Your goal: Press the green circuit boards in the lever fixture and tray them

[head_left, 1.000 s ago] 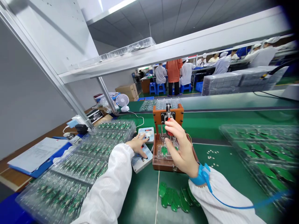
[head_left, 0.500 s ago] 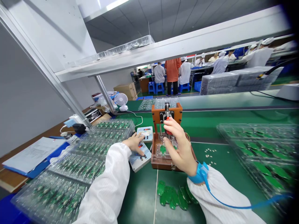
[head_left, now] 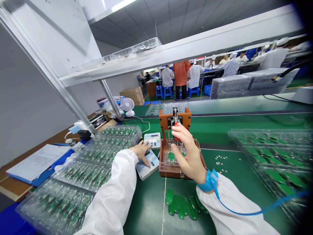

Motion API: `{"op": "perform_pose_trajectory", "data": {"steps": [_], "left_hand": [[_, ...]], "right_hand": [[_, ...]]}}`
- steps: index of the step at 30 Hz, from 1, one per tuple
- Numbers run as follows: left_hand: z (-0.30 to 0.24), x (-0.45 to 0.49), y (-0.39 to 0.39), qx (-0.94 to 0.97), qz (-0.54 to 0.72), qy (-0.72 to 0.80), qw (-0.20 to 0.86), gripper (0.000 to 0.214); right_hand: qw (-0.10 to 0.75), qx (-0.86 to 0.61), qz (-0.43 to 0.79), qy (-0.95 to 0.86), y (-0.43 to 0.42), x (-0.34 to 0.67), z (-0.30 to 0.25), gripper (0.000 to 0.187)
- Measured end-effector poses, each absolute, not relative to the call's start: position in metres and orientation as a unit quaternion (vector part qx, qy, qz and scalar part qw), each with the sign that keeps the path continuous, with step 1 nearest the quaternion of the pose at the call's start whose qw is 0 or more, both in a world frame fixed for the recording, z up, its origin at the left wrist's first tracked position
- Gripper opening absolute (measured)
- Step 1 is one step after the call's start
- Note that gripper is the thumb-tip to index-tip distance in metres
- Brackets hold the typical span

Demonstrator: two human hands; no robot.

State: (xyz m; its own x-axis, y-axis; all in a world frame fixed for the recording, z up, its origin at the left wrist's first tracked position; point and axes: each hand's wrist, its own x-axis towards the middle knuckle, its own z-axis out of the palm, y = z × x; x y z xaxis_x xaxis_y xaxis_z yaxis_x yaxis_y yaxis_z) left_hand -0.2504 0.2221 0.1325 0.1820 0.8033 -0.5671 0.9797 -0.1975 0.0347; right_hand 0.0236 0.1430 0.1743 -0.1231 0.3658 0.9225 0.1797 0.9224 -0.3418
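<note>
My left hand [head_left: 142,152] lies with fingers spread over two light-blue and white control boxes. Its fingertips reach the rear box [head_left: 154,137], while the thumb rests on the front box [head_left: 153,162] near a dark display. My right hand [head_left: 189,156] is at the red handle [head_left: 175,125] of a toggle clamp on a test fixture [head_left: 163,117]; its fingers extend against the handle, and the thumb stands apart below. Under the clamp, a green circuit board [head_left: 171,156] sits in the clear fixture plate. Loose green boards [head_left: 181,205] are piled in front of the fixture.
Clear trays of populated boards [head_left: 73,176] line the left side. More trays with green boards [head_left: 274,156] stand at the right. Small pale pieces [head_left: 221,160] are scattered beside the fixture. A blue wrist strap cord [head_left: 244,213] trails right. A white fan [head_left: 127,105] stands behind.
The red digits lit on both control boxes have gone dark. My left thumb has shifted slightly down on the front box. My right hand stays at the clamp handle.
</note>
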Motion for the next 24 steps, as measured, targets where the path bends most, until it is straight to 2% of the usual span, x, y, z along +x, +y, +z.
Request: {"op": "perform_pose_trajectory", "data": {"steps": [15, 18, 21, 24], "left_hand": [[0.133, -0.242, 0.223, 0.730, -0.246, 0.610, 0.184, 0.151], [0.149, -0.235, 0.214, 0.726, -0.250, 0.619, 0.164, 0.143], [0.176, -0.222, 0.183, 0.744, -0.160, 0.644, 0.084, 0.108], [0.189, -0.189, 0.128, 0.793, -0.001, 0.609, 0.035, 0.045]], "right_hand": [[0.639, -0.188, 0.064, -0.743, 0.144, 0.024, 0.173, 0.057], [0.639, -0.188, 0.066, -0.743, 0.143, 0.023, 0.174, 0.057], [0.637, -0.190, 0.069, -0.744, 0.143, 0.023, 0.174, 0.057], [0.636, -0.188, 0.066, -0.745, 0.144, 0.023, 0.173, 0.056]]}}
